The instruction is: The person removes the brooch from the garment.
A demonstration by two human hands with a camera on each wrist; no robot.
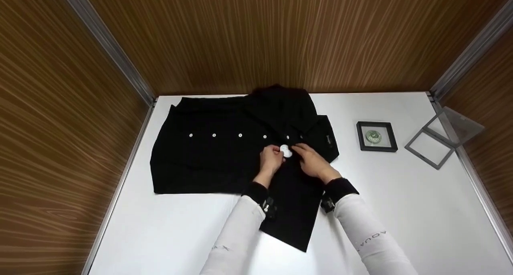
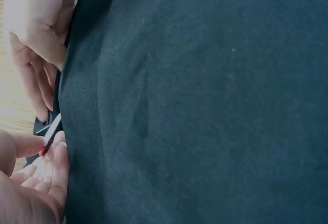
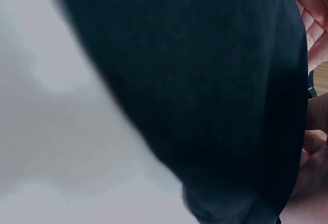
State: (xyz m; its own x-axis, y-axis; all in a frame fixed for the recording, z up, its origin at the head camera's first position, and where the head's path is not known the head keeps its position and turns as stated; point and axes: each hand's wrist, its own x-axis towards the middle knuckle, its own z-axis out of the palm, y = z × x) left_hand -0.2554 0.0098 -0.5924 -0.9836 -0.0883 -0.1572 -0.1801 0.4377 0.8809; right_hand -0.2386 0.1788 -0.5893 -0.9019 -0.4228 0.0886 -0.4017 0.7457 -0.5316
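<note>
A black shirt point(image 1: 216, 158) with a row of white buttons lies spread out, one sleeve reaching toward the front. Near the collar end, my left hand point(image 1: 271, 158) pinches a small white disc-shaped piece point(image 1: 285, 150) between thumb and fingers. Seen edge-on in the left wrist view, the white piece point(image 2: 53, 127) is thin, with a spot of red at the fingertips. My right hand point(image 1: 314, 162) rests on the shirt just right of the disc, its fingers extended toward it. Dark cloth hides most of both hands in the right wrist view.
On the right of the white table point(image 1: 192, 235) lies a black square frame point(image 1: 377, 148) holding a green round piece point(image 1: 373, 136). Beside it an unfolded grey frame point(image 1: 425, 148) leans its clear half against the side wall. Wood-grain panels point(image 1: 240, 38) enclose the back and sides.
</note>
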